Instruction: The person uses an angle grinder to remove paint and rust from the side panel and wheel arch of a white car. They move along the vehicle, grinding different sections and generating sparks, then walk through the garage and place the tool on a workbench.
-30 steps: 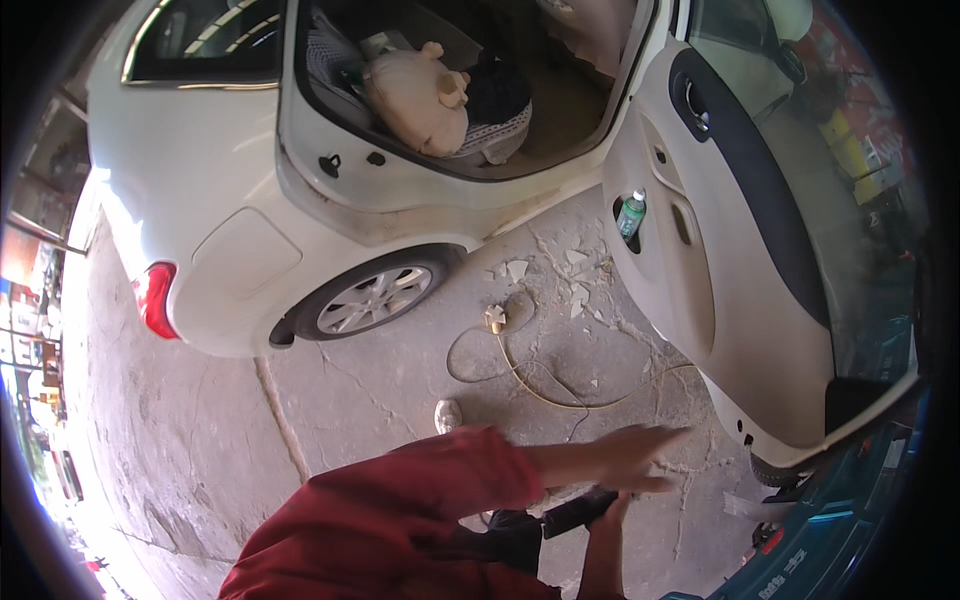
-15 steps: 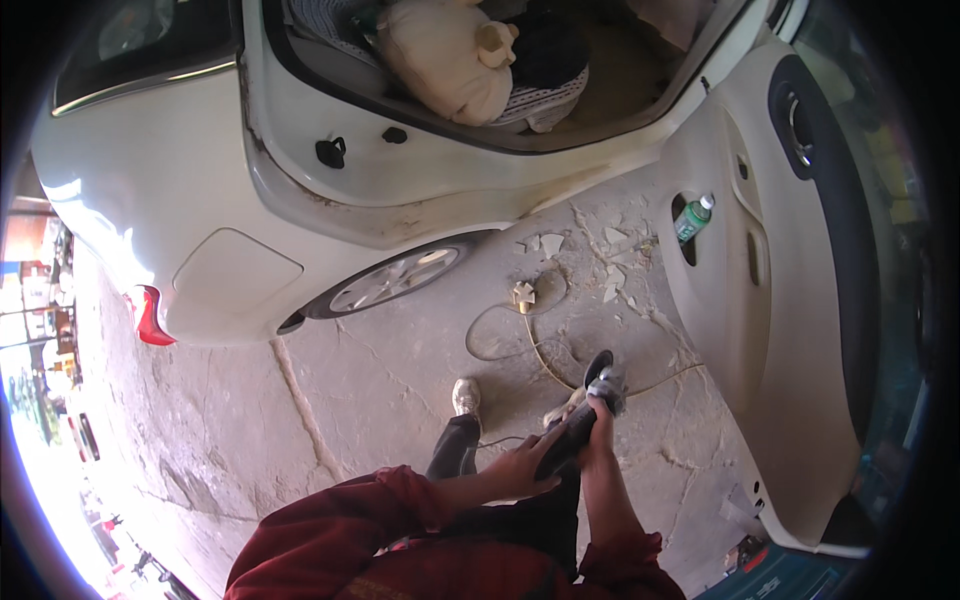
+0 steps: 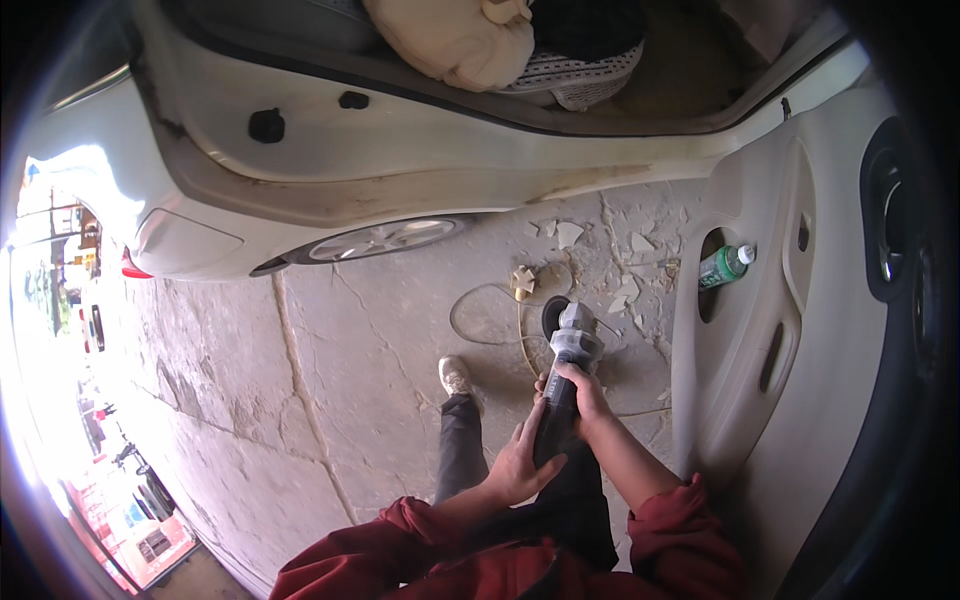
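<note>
An angle grinder (image 3: 577, 345) with a grey metal head, a dark round disc and a long black body is held out in front of me. My right hand (image 3: 587, 400) wraps around the body just behind the head, thumb on top. Farther back, my left hand (image 3: 517, 468) grips the rear of the body from the left side, its thumb lying across it. The disc is at the head's left edge, off the floor and touching nothing. Part of the fingers under the grinder is hidden.
A white car (image 3: 400, 195) with a rear wheel (image 3: 385, 238) stands ahead. Its open door (image 3: 740, 390) is at right, a green bottle (image 3: 726, 267) in its pocket. Broken pieces (image 3: 625, 292), a power socket (image 3: 523, 281) and a looped cable lie on the cracked floor. A cushion (image 3: 455, 45) sits inside.
The grinder has swung from pointing right to pointing more straight ahead, with both hands still on it. My view has moved closer to the car's doorway.
</note>
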{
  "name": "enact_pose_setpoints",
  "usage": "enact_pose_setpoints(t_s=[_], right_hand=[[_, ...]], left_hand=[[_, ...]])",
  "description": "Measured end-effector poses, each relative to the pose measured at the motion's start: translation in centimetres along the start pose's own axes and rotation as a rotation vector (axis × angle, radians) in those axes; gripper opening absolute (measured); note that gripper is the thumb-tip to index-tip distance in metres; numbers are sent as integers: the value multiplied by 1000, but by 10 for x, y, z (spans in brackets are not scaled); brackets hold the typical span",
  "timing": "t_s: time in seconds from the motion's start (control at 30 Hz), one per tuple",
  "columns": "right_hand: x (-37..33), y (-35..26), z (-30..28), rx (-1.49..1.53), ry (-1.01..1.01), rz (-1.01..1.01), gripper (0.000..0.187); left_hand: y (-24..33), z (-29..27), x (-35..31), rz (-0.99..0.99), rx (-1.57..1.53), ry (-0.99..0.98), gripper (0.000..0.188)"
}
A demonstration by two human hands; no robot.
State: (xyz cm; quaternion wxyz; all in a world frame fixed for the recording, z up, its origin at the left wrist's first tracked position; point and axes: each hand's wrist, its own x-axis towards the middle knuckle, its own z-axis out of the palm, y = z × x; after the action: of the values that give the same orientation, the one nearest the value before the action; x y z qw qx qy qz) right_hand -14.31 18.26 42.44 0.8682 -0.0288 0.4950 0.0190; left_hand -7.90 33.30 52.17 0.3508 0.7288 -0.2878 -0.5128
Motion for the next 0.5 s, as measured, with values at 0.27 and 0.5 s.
enact_pose_setpoints(t_s=[0.27, 0.5], right_hand=[[-4, -38, -42, -150, 55, -67, 25], [16, -22, -58, -36, 152, -40, 32]], left_hand=[[2, 14, 39, -28, 147, -430, 100], [-44, -8, 86, 247, 343, -655, 89]])
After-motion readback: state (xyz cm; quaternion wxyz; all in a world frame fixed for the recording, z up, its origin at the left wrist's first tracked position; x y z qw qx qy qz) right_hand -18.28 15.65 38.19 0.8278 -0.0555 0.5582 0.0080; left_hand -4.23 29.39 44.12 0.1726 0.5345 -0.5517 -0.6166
